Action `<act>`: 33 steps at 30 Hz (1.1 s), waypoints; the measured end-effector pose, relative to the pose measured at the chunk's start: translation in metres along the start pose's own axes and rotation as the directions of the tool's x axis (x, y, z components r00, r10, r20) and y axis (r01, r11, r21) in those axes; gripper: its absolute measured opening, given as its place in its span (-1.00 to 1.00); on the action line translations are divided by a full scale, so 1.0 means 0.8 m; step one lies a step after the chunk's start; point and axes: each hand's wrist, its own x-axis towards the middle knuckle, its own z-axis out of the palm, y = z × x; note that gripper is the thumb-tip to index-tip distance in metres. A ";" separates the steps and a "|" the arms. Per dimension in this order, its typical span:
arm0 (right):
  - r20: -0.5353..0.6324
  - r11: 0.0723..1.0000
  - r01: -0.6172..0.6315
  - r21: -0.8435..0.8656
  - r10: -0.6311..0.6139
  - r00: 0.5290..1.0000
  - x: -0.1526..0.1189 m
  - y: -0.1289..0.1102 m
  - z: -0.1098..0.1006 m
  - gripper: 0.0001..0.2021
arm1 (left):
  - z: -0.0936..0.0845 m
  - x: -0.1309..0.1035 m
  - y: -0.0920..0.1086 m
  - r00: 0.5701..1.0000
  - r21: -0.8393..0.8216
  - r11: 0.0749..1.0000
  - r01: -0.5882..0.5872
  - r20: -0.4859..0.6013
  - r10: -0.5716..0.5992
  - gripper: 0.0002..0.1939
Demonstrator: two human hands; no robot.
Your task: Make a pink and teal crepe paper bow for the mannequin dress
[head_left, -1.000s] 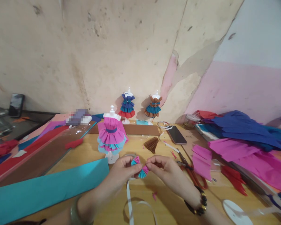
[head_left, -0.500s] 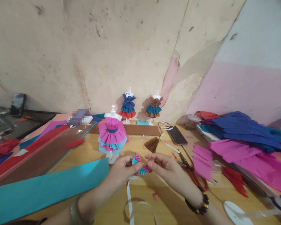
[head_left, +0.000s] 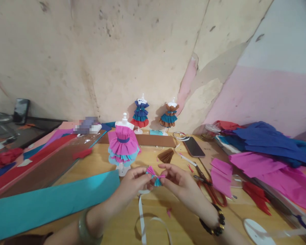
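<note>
Between my two hands is a small pleated paper bow (head_left: 156,181) in pink and turquoise. My left hand (head_left: 136,182) pinches its left side, and the fingertips of my right hand (head_left: 177,178) grip its pink right edge. Just behind my left hand stands a small white mannequin (head_left: 124,124) in a pink and turquoise ruffled paper dress (head_left: 123,146) with a dark blue waistband. Below the bow, a white ribbon (head_left: 142,217) trails over the wooden table. A brown pleated paper fan (head_left: 166,156) lies beyond my right hand.
Scissors (head_left: 211,190) and a phone (head_left: 193,147) lie to the right, near pink paper pieces (head_left: 221,177) and a blue paper pile (head_left: 272,141). A long turquoise paper strip (head_left: 56,200) spans the left. Two more dressed mannequins, one blue (head_left: 140,112), one brown (head_left: 169,115), stand by the wall.
The bow has been turned and bunched between my fingers, with its pink edge now spread toward my right hand. The view has shifted slightly; the things on the table stay put.
</note>
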 end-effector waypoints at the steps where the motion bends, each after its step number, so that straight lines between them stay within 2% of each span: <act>1: -0.006 0.999 0.001 0.038 -0.001 1.000 0.001 0.001 0.000 -0.63 | 0.000 0.000 0.000 1.000 0.004 1.000 0.000 0.006 0.000 -0.77; 4: -0.027 0.992 -0.006 0.124 0.010 1.000 0.003 0.001 0.001 -0.60 | -0.001 0.000 -0.001 0.999 0.022 1.000 -0.012 0.031 0.011 -0.76; 8: -0.049 0.987 -0.023 0.156 0.031 0.998 0.004 -0.002 0.000 -0.57 | -0.001 -0.001 -0.002 0.998 0.018 1.000 -0.025 0.064 0.024 -0.71; 14: -0.070 0.994 0.009 0.110 -0.001 0.998 0.004 -0.003 0.000 -0.57 | -0.003 0.000 -0.002 0.998 -0.132 0.991 0.038 0.050 -0.031 -0.66; 19: -0.107 0.991 0.028 0.129 -0.014 0.994 0.004 0.001 0.001 -0.53 | 0.001 -0.003 0.006 0.998 -0.034 0.999 0.031 0.058 -0.029 -0.70; 22: -0.117 0.988 -0.010 0.154 0.029 0.993 0.004 -0.002 -0.002 -0.49 | 0.002 -0.004 0.006 0.998 -0.082 0.996 0.045 0.048 -0.041 -0.74; 27: -0.078 0.978 -0.076 0.196 0.093 0.993 0.002 -0.010 -0.002 -0.47 | -0.004 -0.002 -0.002 0.996 -0.278 0.958 0.074 0.063 -0.059 -0.73; 33: -0.036 0.983 -0.014 0.181 0.021 0.999 0.004 -0.001 0.006 -0.47 | -0.005 -0.001 -0.007 0.997 -0.270 0.961 0.063 0.069 -0.046 -0.63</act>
